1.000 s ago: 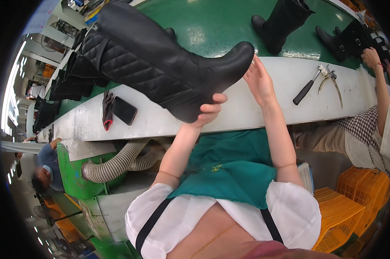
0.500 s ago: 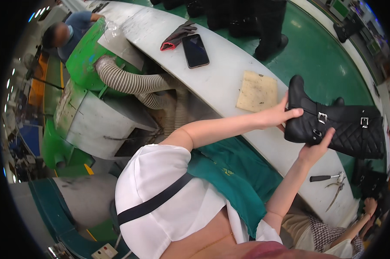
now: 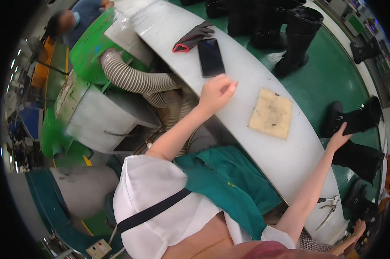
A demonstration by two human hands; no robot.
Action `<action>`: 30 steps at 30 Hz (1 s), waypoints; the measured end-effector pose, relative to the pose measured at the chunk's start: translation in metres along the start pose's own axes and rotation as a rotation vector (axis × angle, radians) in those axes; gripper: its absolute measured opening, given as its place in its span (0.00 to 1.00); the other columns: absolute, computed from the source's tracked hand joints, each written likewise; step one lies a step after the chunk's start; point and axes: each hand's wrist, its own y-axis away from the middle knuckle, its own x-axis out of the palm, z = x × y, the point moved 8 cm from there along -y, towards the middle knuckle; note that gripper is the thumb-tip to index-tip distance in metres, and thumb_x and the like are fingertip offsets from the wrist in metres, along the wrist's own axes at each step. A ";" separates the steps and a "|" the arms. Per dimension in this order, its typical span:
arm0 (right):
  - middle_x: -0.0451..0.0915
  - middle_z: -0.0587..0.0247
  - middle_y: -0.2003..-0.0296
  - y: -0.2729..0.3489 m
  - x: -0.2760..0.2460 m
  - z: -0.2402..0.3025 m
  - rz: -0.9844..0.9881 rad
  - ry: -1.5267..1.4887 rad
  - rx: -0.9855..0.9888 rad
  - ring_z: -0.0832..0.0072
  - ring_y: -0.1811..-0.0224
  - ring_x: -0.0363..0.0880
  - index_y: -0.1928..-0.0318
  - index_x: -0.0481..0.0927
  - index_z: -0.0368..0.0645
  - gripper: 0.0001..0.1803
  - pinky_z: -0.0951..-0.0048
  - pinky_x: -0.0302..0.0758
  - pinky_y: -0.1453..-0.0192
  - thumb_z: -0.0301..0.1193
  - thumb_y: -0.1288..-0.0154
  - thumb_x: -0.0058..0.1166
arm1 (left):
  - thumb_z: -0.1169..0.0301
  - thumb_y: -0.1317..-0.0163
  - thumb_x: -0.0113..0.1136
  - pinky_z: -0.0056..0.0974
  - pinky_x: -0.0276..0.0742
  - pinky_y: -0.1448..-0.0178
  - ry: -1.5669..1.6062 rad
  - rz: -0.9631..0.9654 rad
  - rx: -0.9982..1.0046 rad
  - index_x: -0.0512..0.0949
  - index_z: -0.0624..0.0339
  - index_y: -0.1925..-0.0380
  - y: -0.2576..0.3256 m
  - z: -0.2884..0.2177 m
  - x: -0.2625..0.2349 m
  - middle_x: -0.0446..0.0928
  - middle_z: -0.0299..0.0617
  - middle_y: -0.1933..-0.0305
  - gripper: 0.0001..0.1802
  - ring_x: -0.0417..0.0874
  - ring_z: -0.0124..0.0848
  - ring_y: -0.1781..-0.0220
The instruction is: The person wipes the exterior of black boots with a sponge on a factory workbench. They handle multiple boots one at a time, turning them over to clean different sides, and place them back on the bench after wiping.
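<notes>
My left hand (image 3: 218, 96) is raised over the white table with its fingers curled in and nothing visible in them. It is just below a black smartphone (image 3: 211, 58). A dark grey glove (image 3: 195, 36) with a red cuff lies beside the phone. Past the table's right edge, my right hand (image 3: 338, 139) grips a black boot (image 3: 352, 121), whose shaft is blurred. The fingertips are partly hidden against it. A second dark boot shaft (image 3: 362, 162) shows right below that hand. A yellowish square pad (image 3: 271, 113) sits on the table between my hands.
Several tall black boots (image 3: 299, 36) stand on the green floor beyond the curved white table (image 3: 264, 151). A hammer and pincers (image 3: 329, 209) lie near its lower end. Left are a green machine (image 3: 89, 47) and ribbed hose (image 3: 125, 75). One person (image 3: 80, 21) is upper left; another's hand (image 3: 358, 228) is lower right.
My left hand has let go of the boot and moved left toward the phone. My right hand has carried the boot right, off the table's far side.
</notes>
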 end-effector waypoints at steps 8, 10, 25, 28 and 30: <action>0.43 0.42 0.29 0.041 0.011 -0.009 0.322 -0.108 0.540 0.62 0.26 0.42 0.29 0.25 0.40 0.51 0.68 0.46 0.27 0.36 0.33 0.53 | 0.75 0.49 0.62 0.35 0.64 0.79 -0.133 0.083 0.199 0.71 0.60 0.85 0.015 -0.016 0.016 0.67 0.39 0.83 0.11 0.70 0.33 0.83; 0.42 0.41 0.29 0.063 -0.014 -0.006 0.317 -0.241 0.562 0.62 0.26 0.43 0.29 0.25 0.41 0.49 0.66 0.45 0.26 0.35 0.32 0.50 | 0.76 0.49 0.63 0.34 0.64 0.79 -0.120 0.105 0.185 0.71 0.60 0.85 0.016 -0.012 0.020 0.68 0.39 0.83 0.11 0.70 0.33 0.84; 0.50 0.49 0.29 0.185 -0.037 0.056 0.382 -0.207 0.358 0.62 0.26 0.46 0.28 0.44 0.42 0.38 0.64 0.45 0.26 0.28 0.34 0.47 | 0.74 0.44 0.60 0.40 0.62 0.76 -0.171 0.175 0.174 0.69 0.65 0.83 0.019 -0.016 0.035 0.64 0.46 0.83 0.13 0.66 0.40 0.82; 0.54 0.47 0.31 0.185 -0.037 0.065 0.333 -0.217 0.233 0.59 0.28 0.51 0.29 0.46 0.42 0.39 0.63 0.49 0.27 0.27 0.36 0.49 | 0.75 0.42 0.57 0.40 0.59 0.76 -0.194 0.198 0.240 0.65 0.66 0.84 0.021 -0.011 0.041 0.62 0.46 0.84 0.15 0.63 0.40 0.82; 0.56 0.44 0.33 0.185 -0.033 0.069 0.373 -0.095 0.192 0.54 0.30 0.54 0.29 0.46 0.40 0.40 0.63 0.52 0.28 0.27 0.37 0.50 | 0.76 0.41 0.56 0.40 0.56 0.77 -0.240 0.211 0.205 0.64 0.65 0.84 0.021 -0.011 0.038 0.59 0.46 0.84 0.16 0.61 0.36 0.82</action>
